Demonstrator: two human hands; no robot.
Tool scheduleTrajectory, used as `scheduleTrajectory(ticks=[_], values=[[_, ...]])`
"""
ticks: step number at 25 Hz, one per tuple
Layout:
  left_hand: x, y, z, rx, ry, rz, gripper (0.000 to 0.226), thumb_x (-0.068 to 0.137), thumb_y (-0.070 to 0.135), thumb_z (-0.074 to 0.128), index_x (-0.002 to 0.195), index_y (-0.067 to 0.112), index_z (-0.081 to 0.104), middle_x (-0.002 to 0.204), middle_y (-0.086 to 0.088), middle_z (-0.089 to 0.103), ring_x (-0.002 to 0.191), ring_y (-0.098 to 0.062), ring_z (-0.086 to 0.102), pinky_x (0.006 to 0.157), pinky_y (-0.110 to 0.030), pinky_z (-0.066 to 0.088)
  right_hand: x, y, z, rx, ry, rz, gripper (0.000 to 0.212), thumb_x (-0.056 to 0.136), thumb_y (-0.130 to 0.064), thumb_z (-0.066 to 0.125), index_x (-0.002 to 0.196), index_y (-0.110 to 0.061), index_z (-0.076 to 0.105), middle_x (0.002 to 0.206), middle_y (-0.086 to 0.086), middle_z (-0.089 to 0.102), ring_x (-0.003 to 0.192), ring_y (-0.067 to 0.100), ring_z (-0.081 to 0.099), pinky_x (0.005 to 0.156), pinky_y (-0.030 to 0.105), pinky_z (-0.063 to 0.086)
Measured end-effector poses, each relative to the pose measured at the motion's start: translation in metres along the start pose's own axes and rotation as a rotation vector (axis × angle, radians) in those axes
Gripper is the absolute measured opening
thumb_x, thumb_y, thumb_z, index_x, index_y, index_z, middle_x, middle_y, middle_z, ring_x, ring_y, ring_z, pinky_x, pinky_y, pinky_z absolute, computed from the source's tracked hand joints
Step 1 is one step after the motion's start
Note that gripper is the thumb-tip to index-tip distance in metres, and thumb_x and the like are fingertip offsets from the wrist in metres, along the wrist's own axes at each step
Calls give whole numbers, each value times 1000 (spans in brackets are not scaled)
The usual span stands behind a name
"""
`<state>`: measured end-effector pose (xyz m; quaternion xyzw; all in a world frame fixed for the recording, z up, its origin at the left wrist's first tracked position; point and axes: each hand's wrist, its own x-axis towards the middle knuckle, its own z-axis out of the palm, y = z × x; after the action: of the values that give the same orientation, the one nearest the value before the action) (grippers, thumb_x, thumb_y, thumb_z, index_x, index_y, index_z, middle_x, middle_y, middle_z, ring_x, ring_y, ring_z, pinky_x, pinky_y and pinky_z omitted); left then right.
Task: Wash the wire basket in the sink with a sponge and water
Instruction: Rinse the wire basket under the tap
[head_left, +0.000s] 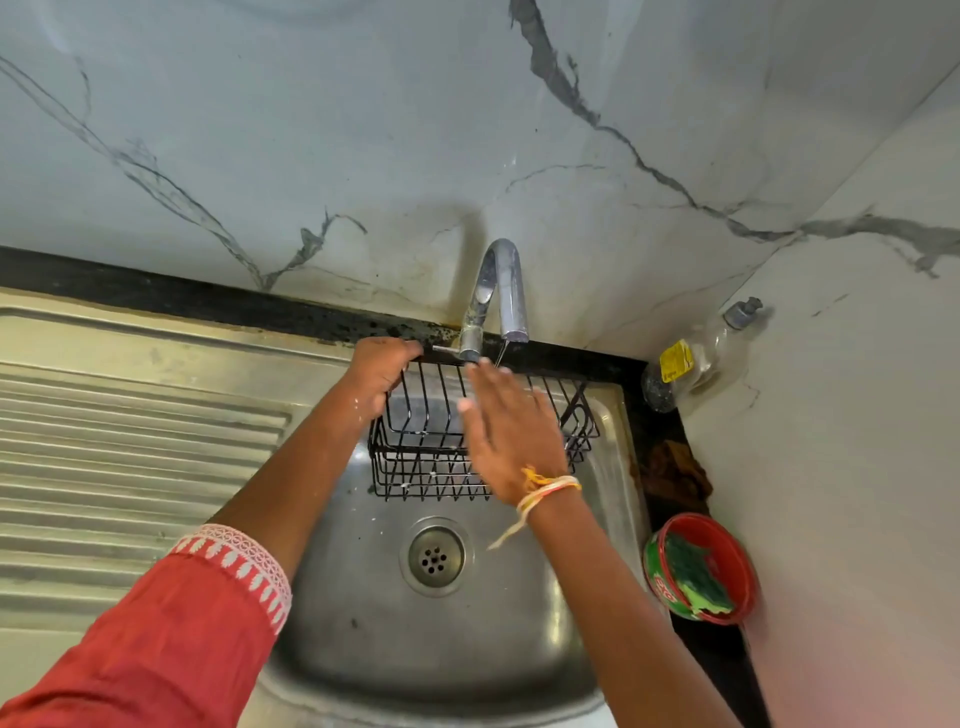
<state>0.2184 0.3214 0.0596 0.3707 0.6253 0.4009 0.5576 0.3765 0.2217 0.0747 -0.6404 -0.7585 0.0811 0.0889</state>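
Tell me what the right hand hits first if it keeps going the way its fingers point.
Probably the tap: the right hand points its fingertips at the tap's base, just above the wire basket. Depth is unclear.

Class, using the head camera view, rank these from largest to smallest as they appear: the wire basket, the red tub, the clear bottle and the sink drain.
1. Wire basket, partly hidden by the hands.
2. Red tub and clear bottle: they look alike in size, so no ranking between them.
3. Sink drain, smallest.
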Motion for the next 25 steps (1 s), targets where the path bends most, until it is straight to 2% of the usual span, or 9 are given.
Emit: scheduleTrajectory(ticks=[4, 9, 11, 14, 16, 18, 19, 22, 25], values=[[0, -1, -6, -36, 36, 14, 32, 90, 7, 60, 62, 15, 46, 57, -2, 36, 40, -10, 31, 37, -16, 27, -2, 28, -1, -63, -36, 429, 62, 98, -52, 11, 152, -22, 19, 160, 6, 16, 148, 25, 7, 119, 51, 6], [-5, -10, 12, -60, -28, 31, 37, 88, 1, 58, 55, 13, 47, 36, 8, 44, 33, -2, 39, 44, -18, 35, 0, -58, 10, -22, -41, -59, 67, 97, -52, 13, 151, -13, 20, 159, 6, 20, 147, 23, 14, 119, 48, 11], [-5, -12, 3, -73, -15, -7, 33, 87, 3, 59, 58, 14, 48, 40, 5, 44, 35, -6, 38, 38, -16, 31, 7, -30, 2, -61, -31, -17, 62, 98, -53, 14, 152, -23, 17, 160, 0, 16, 147, 23, 12, 118, 48, 7], [1, -16, -19, -90, 18, -53, 30, 87, 8, 60, 62, 16, 46, 53, -2, 38, 35, -8, 30, 32, -14, 20, 13, 45, -8, -72, -48, 344, 67, 93, -65, 21, 151, -32, 17, 159, -1, 16, 147, 26, 14, 116, 50, 11], [2, -20, -27, -156, 17, -68, 28, 89, 9, 59, 64, 16, 48, 51, 0, 39, 30, -4, 31, 31, -14, 21, 13, 69, -15, 372, -5, 555, 62, 93, -62, 38, 146, -31, 33, 151, 4, 37, 140, 29, 32, 112, 46, 27], [0, -28, -30, -226, -4, -89, 29, 91, 8, 55, 64, 15, 48, 45, 3, 41, 28, -3, 34, 31, -13, 24, 15, 62, -12, 1014, 86, 578, 40, 93, -42, 55, 130, -28, 53, 135, 4, 55, 127, 24, 47, 98, 37, 38], [-1, -35, -31, -253, -4, -102, 31, 92, 8, 53, 62, 14, 47, 40, 4, 41, 29, -5, 35, 31, -13, 26, 17, 58, -10, 1119, 166, 553, 30, 90, -32, 61, 119, -28, 59, 126, 3, 60, 119, 22, 52, 94, 34, 41], [-1, -59, -37, -187, 55, -122, 37, 94, 17, 53, 57, 13, 46, 38, 4, 40, 40, -14, 37, 40, -18, 32, 25, 42, -10, 991, 355, 500, 55, 71, -39, 70, 123, -23, 63, 115, 7, 57, 106, 20, 56, 89, 32, 48], [-10, -57, -20, 173, -9, 66, 43, 99, 34, 49, 66, 10, 60, 54, -2, 51, 53, -16, 46, 55, -25, 39, 29, 17, -2, 649, 333, 461, 72, 66, -48, 74, 133, -32, 53, 112, -1, 42, 91, 16, 55, 76, 31, 52]])
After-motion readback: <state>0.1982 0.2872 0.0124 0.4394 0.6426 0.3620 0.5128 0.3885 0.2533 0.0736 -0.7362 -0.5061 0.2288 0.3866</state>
